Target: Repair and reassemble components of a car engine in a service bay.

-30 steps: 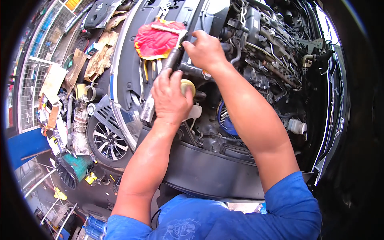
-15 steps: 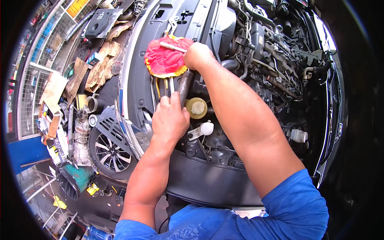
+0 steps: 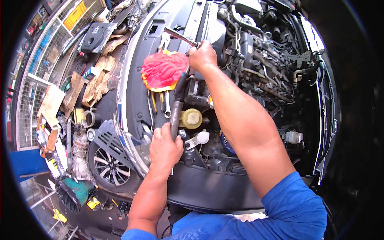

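My left hand (image 3: 166,147) is closed round the near end of a grey metal pipe (image 3: 175,116). The pipe lines up with a dark bar (image 3: 182,85) that runs on toward my right hand (image 3: 203,57). In that right hand, fingers closed, is the end of a ratchet wrench (image 3: 181,37), its metal shaft pointing up and left. Whether the hand also touches the dark bar is hidden. Left of the bar lies a crumpled red cloth with yellow edging (image 3: 165,71) on the black front panel. A combination wrench (image 3: 167,105) and other tools stick out from under it.
The engine (image 3: 260,60) fills the right of the open bay. A yellowish reservoir (image 3: 193,119) and a white-capped filler neck (image 3: 202,137) sit beside the pipe. On the floor at left are a wheel (image 3: 109,165), cardboard (image 3: 98,82) and a green container (image 3: 78,188).
My left hand has come nearer to me, and more of the pipe and dark bar shows. The ratchet wrench has swung from over the red cloth to beyond it. The view has shifted slightly.
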{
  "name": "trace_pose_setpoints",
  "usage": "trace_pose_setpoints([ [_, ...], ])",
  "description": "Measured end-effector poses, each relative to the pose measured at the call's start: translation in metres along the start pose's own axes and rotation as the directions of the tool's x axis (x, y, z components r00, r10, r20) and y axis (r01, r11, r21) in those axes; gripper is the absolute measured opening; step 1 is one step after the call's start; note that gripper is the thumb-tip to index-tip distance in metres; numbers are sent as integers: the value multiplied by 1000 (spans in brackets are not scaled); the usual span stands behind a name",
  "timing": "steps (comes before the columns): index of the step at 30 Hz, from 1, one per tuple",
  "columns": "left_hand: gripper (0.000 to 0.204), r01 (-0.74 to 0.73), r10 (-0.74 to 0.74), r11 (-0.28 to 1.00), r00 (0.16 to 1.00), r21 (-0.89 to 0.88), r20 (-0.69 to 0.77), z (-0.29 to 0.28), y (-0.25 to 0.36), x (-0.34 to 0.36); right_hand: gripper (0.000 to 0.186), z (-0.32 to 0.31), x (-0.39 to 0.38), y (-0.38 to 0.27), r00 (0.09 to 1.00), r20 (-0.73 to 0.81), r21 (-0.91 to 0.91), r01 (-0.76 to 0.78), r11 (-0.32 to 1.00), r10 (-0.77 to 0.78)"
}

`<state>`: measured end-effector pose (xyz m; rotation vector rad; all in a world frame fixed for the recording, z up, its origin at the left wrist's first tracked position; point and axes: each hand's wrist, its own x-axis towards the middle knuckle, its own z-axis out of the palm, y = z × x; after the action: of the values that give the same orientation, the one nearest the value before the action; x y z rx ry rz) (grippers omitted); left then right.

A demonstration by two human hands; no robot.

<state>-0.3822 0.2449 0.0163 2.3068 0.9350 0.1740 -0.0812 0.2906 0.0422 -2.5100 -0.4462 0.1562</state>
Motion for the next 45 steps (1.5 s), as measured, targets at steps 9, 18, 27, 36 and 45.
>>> trace_pose_setpoints([
  [9, 69, -108, 56, 956, 980, -273, -192, -14, 22, 25, 41, -58, -23, 13, 952, 39, 794, 155, 588, -303],
  [18, 23, -690, 403, 514, 718, -509, -567, -38, 67, 59, 23, -67, -156, 43, 754, 581, 776, -400, 487, -306],
  [27, 23, -142, -72, 821, 935, -553, -348, -38, 4, 45, 19, -95, -172, 132, 810, 577, 613, -511, 602, 101],
  [36, 46, 210, -206, 972, 977, 103, -48, -13, -93, 148, 15, -163, -186, 268, 703, 673, 708, -702, 75, 228],
  [45, 59, 276, -256, 952, 955, 132, -151, -27, -32, 133, 20, -193, -162, 359, 742, 464, 871, -285, -399, 484],
])
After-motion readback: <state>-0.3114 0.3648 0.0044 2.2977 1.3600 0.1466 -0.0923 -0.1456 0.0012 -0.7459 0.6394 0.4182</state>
